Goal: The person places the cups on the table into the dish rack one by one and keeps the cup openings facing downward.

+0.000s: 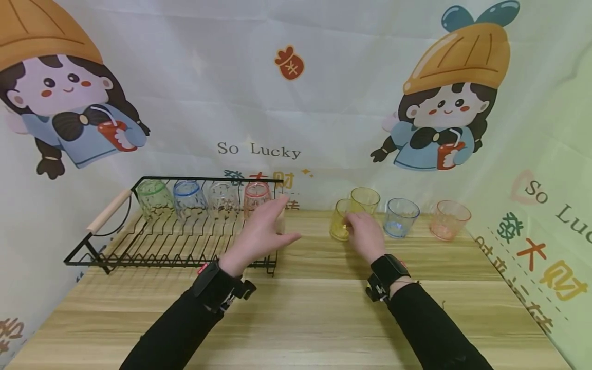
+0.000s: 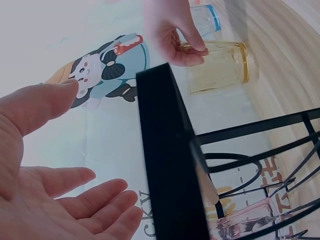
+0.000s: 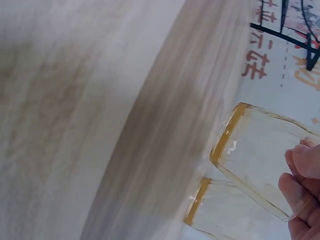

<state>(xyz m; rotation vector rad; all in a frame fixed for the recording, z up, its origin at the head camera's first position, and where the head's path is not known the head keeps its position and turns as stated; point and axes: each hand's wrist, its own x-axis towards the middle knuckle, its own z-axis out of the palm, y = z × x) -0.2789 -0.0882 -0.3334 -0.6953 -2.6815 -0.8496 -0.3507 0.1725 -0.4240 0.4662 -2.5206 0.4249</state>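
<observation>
My right hand grips a yellow glass by its side, near the back of the wooden table. The right wrist view shows the fingers curled on that yellow glass, with a second yellow glass behind it. My left hand hovers open and holds nothing, beside the right end of a black wire dish rack. In the left wrist view its open palm sits next to the rack's black bar.
The rack holds green-rimmed, blue-rimmed, clear and pink glasses upside down. Another yellow glass, a blue glass and a pink glass stand along the back right. A printed cloth backdrop surrounds the table.
</observation>
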